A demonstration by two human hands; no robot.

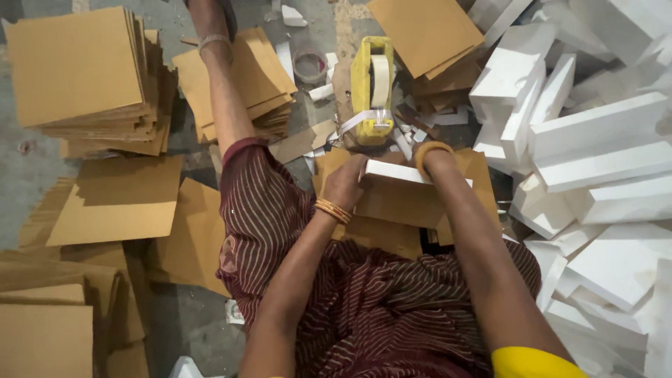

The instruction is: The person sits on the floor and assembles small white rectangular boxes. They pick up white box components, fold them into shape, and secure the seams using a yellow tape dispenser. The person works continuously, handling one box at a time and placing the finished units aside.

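Cardboard sheet (392, 203), bent around a white foam block (392, 170), sits on the person's lap just in front of a yellow tape dispenser (372, 87). The left hand (344, 183) is closed on the near left edge of this bundle, fingers curled over the foam. The right hand is mostly hidden behind the bundle; only its wrist with a yellow bangle (432, 150) shows, so whether it grips cannot be told. A strip of white tape (357, 120) hangs loose from the dispenser toward the bundle, and no tape is seen on the cardboard, so by my judgement wrapping is under way and sealing is left. Outward, a heap of white foam blocks (595, 140) lies to the right, stacks of flat cardboard squares (80, 70) to the left and ahead. Everything rests on a grey concrete floor (21, 175) strewn with foam scraps and cardboard offcuts.
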